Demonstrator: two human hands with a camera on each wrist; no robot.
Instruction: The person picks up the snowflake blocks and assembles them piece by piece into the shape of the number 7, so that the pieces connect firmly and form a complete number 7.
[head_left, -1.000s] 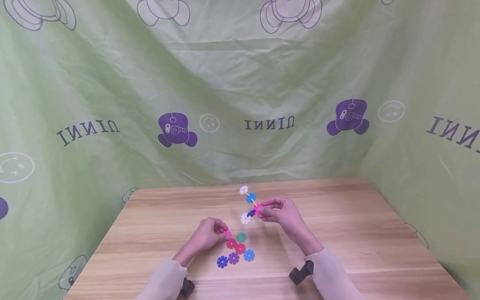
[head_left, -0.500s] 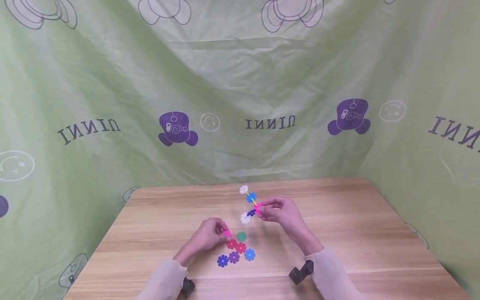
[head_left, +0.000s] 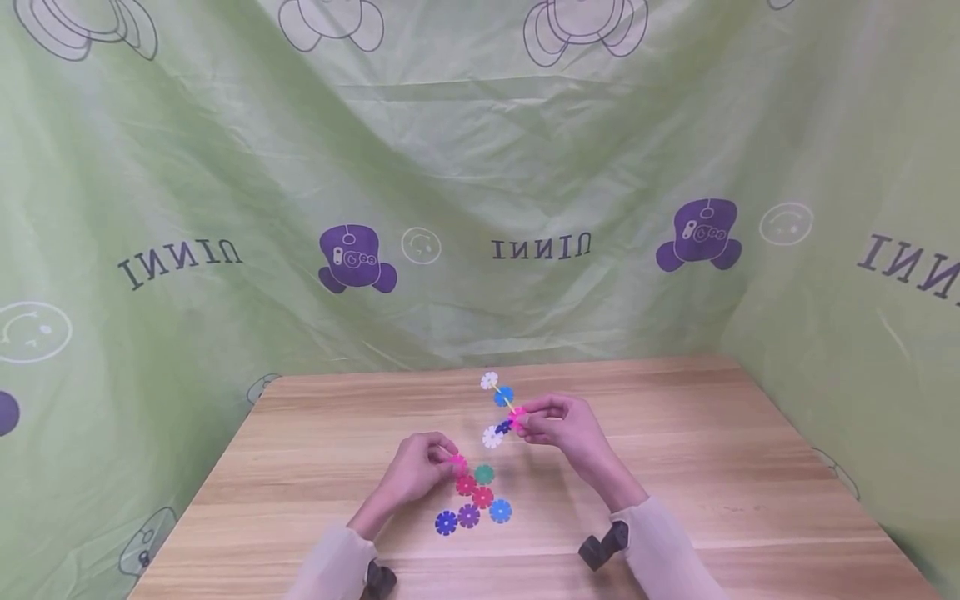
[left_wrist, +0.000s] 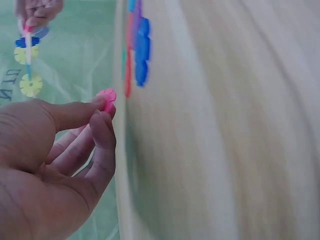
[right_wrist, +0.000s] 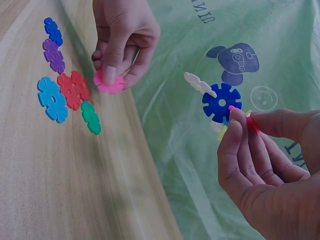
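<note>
My left hand point(head_left: 417, 468) pinches a pink snowflake disc point(right_wrist: 108, 85) between thumb and fingertips, just above the table near the loose discs. Farther right and higher, my right hand point(head_left: 567, 432) grips a pink disc point(head_left: 517, 417) that belongs to a chain of joined snowflake discs. Along this chain show a yellow disc edge-on, a blue disc point(head_left: 503, 396), a dark blue disc point(right_wrist: 222, 103) and a white disc point(head_left: 492, 437), with another white disc point(head_left: 489, 381) at the far end. The right fingertips partly hide the middle of the chain.
Several loose discs lie on the wooden table point(head_left: 315, 433) by the left hand: green point(head_left: 483, 473), two red point(head_left: 483, 497), purple point(head_left: 468, 516), dark blue point(head_left: 446, 522) and light blue point(head_left: 500, 511). A green printed curtain point(head_left: 457, 158) hangs behind and beside the table.
The left hand has risen slightly and its pink disc has turned, showing more of its face. My right hand and the chain stay nearly still.
</note>
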